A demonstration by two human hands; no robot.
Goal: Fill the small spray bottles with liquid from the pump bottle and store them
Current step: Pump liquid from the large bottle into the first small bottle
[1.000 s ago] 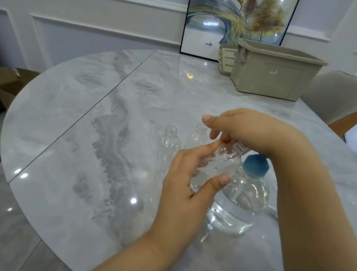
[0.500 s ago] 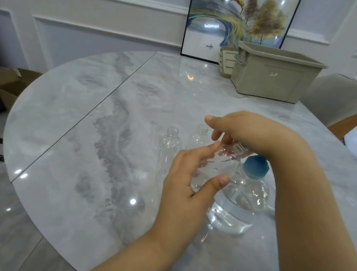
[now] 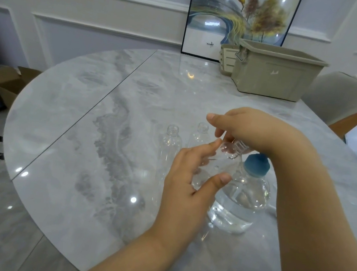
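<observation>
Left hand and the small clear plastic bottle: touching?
Touching. Head view: left hand wraps the small clear plastic bottle, thumb and fingers on its sides.

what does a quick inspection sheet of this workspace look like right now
surface: round grey marble table, glossy, with a seam running across it
job's things: small clear bottle held tilted above the table; two more small bottles standing uncapped behind it; large bottle with a blue cap, partly full of clear liquid; beige bin at the far edge
clutter: slatted beige piece beside the bin
grippers: left hand grips the small bottle's body; right hand pinches its neck
cables: nothing seen
surroundings: framed picture against the wall, chair, cardboard box on the floor
</observation>
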